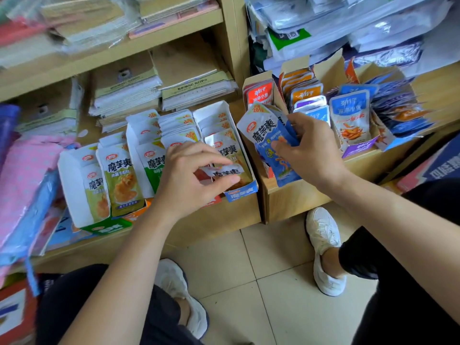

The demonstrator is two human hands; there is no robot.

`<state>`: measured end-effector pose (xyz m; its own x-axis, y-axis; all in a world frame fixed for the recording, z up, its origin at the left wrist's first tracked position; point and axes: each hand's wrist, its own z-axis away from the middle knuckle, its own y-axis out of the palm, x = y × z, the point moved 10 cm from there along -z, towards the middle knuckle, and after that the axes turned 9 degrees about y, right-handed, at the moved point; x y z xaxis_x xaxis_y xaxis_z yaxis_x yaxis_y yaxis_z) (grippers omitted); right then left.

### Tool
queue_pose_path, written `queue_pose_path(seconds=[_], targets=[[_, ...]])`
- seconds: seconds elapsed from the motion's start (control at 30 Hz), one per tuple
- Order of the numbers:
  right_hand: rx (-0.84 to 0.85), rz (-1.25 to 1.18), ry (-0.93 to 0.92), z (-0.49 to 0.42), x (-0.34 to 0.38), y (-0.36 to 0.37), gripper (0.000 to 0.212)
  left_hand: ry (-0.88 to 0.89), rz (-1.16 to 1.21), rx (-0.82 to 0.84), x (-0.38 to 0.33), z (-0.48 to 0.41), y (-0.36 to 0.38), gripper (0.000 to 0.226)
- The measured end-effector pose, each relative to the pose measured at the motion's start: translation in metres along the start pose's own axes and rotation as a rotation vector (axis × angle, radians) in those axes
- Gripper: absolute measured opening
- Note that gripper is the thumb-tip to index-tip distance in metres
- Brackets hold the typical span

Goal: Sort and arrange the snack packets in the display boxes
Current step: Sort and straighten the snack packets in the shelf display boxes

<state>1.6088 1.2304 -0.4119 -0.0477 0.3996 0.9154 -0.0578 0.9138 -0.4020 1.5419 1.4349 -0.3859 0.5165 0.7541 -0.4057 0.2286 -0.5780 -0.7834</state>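
Several open display boxes of snack packets stand on a low wooden shelf. My right hand (305,148) grips a small stack of blue-and-white packets (267,135), tilted, over the gap between the two shelf units. My left hand (191,175) hovers over the front of a white box with a blue front (240,194); its thumb and fingers are curled just above a silver packet (224,171) there, and I cannot tell whether they touch it. To the left stand boxes of green and yellow packets (120,175). To the right, boxes hold red, orange and blue packets (351,113).
Stacks of paper envelopes and notebooks (124,93) fill the shelf behind the boxes. Plastic-wrapped goods (348,28) pile up at the upper right. Pink and blue wrapped items (27,175) lie at the left. Below are a tiled floor (263,275) and my white shoes.
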Motion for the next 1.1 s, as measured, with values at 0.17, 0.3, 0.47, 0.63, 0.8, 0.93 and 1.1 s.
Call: queue_pose_path(seconds=[0.17,0.3,0.47,0.63,0.8,0.93,1.1], targets=[[-0.012,0.001,0.001,-0.002,-0.002,-0.001,0.018,-0.085,-0.439,0.175,0.021,-0.025,0.025,0.052],[-0.012,-0.002,0.02,-0.004,-0.006,-0.003,0.02,-0.14,-0.516,0.251,0.038,-0.028,0.036,0.047],[-0.006,-0.01,0.018,-0.005,-0.005,-0.003,0.021,-0.122,-0.341,0.071,0.033,-0.026,0.012,0.047],[-0.021,0.006,0.005,-0.006,-0.007,-0.002,0.019,-0.003,-0.166,-0.002,0.008,-0.014,0.001,0.033],[-0.021,0.014,0.013,-0.008,-0.012,-0.003,0.032,0.097,-0.067,0.033,-0.012,0.002,0.004,0.026],[-0.022,0.025,0.013,-0.007,-0.012,-0.001,0.025,0.21,-0.084,-0.012,-0.024,0.005,0.007,0.012],[-0.014,0.028,-0.012,-0.005,-0.005,0.001,0.015,0.256,-0.229,-0.065,-0.036,0.005,0.006,0.008]])
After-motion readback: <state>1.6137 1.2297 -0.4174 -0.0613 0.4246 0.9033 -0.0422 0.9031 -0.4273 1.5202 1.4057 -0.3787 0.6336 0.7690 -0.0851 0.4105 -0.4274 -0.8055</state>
